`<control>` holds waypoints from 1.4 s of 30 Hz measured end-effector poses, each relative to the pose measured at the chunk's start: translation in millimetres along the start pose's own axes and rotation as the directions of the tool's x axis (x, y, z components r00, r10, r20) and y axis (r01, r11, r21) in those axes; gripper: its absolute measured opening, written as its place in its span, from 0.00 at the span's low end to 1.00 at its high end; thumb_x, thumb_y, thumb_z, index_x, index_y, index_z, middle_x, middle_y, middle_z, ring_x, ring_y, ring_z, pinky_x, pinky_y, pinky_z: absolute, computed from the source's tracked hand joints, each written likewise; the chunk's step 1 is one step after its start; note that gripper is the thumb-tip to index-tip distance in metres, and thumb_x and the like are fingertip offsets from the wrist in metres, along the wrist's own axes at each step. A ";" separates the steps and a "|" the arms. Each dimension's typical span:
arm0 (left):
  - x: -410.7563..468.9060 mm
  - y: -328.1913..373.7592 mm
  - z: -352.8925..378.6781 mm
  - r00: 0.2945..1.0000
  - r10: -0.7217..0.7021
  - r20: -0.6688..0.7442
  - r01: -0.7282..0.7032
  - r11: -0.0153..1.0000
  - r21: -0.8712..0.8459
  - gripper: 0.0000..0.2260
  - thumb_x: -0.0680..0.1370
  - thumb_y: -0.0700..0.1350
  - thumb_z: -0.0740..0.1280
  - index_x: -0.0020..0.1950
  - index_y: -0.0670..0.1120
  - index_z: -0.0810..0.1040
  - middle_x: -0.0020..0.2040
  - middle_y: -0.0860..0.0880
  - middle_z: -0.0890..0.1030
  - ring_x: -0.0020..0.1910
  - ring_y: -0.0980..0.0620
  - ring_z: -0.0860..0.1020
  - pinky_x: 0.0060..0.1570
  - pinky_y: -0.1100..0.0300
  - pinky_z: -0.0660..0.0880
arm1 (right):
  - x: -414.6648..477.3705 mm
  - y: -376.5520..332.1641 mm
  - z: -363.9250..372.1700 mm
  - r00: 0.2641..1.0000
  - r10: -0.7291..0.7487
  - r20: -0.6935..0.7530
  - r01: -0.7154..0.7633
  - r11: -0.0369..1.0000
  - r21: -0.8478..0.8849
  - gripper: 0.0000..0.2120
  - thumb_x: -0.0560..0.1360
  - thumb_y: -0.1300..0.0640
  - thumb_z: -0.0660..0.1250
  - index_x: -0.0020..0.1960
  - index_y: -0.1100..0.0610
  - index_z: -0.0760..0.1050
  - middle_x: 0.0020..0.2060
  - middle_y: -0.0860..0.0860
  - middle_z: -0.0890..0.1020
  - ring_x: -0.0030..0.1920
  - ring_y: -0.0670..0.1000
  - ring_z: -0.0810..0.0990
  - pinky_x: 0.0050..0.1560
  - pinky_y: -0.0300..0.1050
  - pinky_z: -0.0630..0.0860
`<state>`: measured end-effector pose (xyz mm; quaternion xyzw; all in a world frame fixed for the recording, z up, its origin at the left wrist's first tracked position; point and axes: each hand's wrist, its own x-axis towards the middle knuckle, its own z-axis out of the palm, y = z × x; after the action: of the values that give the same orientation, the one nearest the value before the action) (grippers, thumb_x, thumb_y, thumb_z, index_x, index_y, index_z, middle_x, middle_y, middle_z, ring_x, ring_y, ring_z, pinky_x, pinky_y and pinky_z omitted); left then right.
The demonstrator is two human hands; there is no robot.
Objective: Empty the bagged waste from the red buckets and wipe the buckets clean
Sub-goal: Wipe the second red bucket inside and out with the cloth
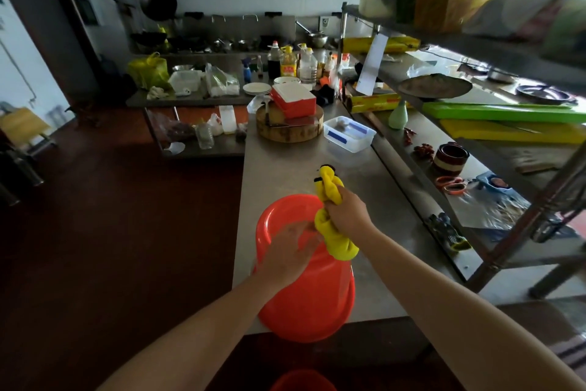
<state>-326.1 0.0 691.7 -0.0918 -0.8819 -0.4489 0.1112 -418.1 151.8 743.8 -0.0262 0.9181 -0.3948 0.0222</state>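
A red bucket (pixel 312 298) lies tipped on the near end of the steel counter (pixel 285 165), its mouth turned away from me. My left hand (pixel 290 251) rests on the bucket's upper side near the rim, fingers spread. My right hand (pixel 347 211) grips a twisted yellow cloth (pixel 329 190) just above the bucket's rim; the cloth's lower end hangs below my fist against the bucket. The rim of a second red bucket (pixel 302 381) shows at the bottom edge of the frame, on the floor below the counter.
Farther along the counter stand a clear plastic tub (pixel 348 133), a round wooden chopping block (pixel 290 129) and a red-and-white box (pixel 293 99). Steel shelves (pixel 444 149) with clutter run along the right. Dark red floor (pixel 111 232) spreads on the left.
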 end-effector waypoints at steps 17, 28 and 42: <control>31.5 28.2 15.2 0.909 -0.373 0.187 0.410 0.718 -0.562 0.16 0.78 0.55 0.68 0.64 0.56 0.75 0.58 0.51 0.83 0.57 0.49 0.82 0.57 0.48 0.79 | -2.1 18.5 -7.8 0.997 0.075 -0.025 -0.063 0.940 0.334 0.09 0.79 0.50 0.65 0.57 0.50 0.78 0.48 0.52 0.84 0.51 0.56 0.82 0.55 0.53 0.78; 81.5 36.6 0.3 0.930 -0.358 -0.089 0.314 0.895 -0.316 0.08 0.79 0.47 0.69 0.55 0.45 0.83 0.48 0.48 0.85 0.47 0.48 0.83 0.44 0.54 0.77 | -3.0 37.3 -22.8 0.999 -0.044 -0.020 0.048 0.972 0.231 0.08 0.78 0.50 0.67 0.57 0.47 0.79 0.50 0.48 0.82 0.50 0.49 0.81 0.51 0.48 0.79; 125.4 13.4 -48.8 0.888 -0.442 -0.127 0.433 0.896 -0.096 0.09 0.78 0.47 0.62 0.52 0.49 0.82 0.45 0.46 0.84 0.41 0.46 0.84 0.46 0.51 0.83 | 23.5 106.0 -106.2 0.930 0.324 -0.175 -0.273 0.926 0.261 0.21 0.77 0.64 0.63 0.69 0.55 0.72 0.53 0.61 0.80 0.39 0.54 0.82 0.34 0.47 0.83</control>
<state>-437.2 -24.0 764.9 0.1387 -0.8542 -0.4964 0.0681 -451.3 299.9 739.3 0.1603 0.8557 -0.4918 -0.0140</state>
